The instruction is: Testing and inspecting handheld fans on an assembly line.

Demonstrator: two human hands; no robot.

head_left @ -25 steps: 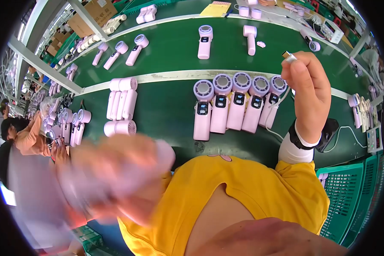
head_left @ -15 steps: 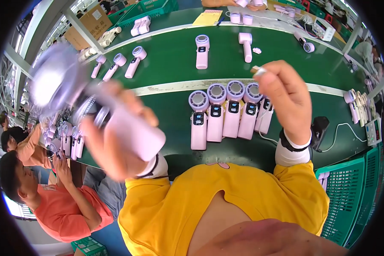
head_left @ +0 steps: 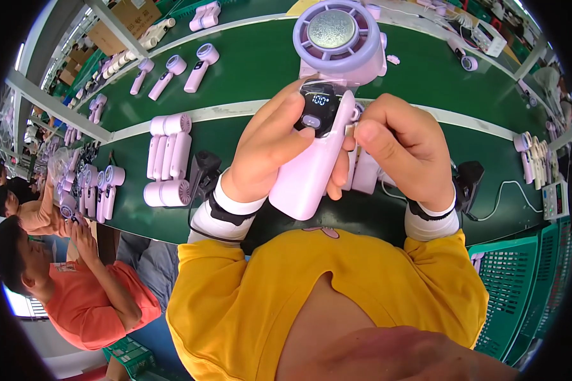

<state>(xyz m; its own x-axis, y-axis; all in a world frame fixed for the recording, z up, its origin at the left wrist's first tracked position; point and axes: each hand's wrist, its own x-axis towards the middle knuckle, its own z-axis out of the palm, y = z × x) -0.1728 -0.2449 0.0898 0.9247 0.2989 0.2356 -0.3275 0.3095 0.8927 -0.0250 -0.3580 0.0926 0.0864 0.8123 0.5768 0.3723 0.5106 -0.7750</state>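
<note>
A lilac handheld fan is held up in front of me, tilted, its round grille away from me and its dark display lit. My left hand is wrapped round its handle, thumb beside the display and fingertips showing past the far side. Against the handle's side, below the head, my right hand pinches a small pale piece, mostly covered by the fingers. Whether that piece touches the fan I cannot tell. Behind the held fan, more lilac fans lie on the green table, largely hidden.
Left of my arm lies a group of lilac fans, near a black stand. Another black stand and a white cable are at right. Green crates stand at lower right. A co-worker in an orange shirt sits at left.
My left hand has brought the fan from the left to the middle and turned it display towards me. The right hand has come down and inward to the fan's side with the small piece.
</note>
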